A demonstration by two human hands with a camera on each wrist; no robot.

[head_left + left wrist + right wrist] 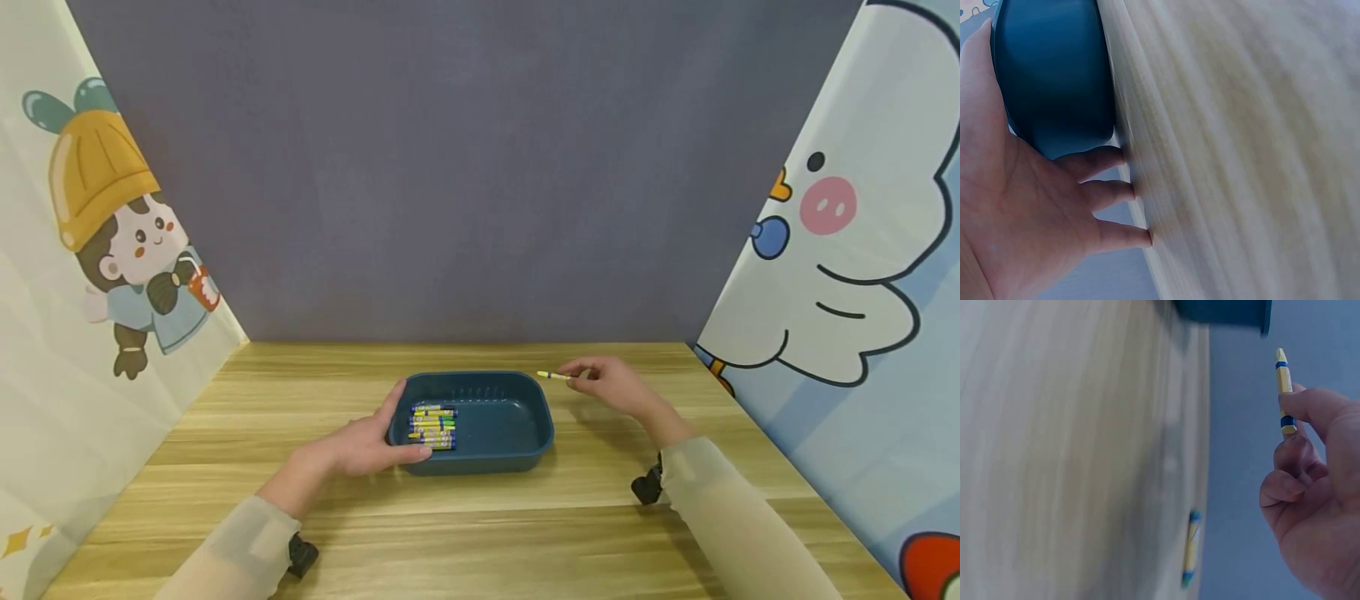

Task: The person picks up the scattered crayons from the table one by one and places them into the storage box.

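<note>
My right hand (611,387) pinches a yellow crayon (553,376) between thumb and fingers, just beyond the right rim of a dark blue plastic basket (498,463). In the right wrist view, the crayon (1285,394) points its pale tip toward the basket (1229,311). My left hand (363,442) rests against the basket's left end, thumb at the near rim. In the left wrist view, several straight fingers (1110,234) touch the table beside the basket wall. Several crayons (432,427) lie side by side in the basket's left part.
Another crayon (1190,549) with blue and green ends lies on the wooden table (480,533) in the right wrist view. A grey panel (465,183) stands behind the table, with printed cartoon panels (847,275) at both sides.
</note>
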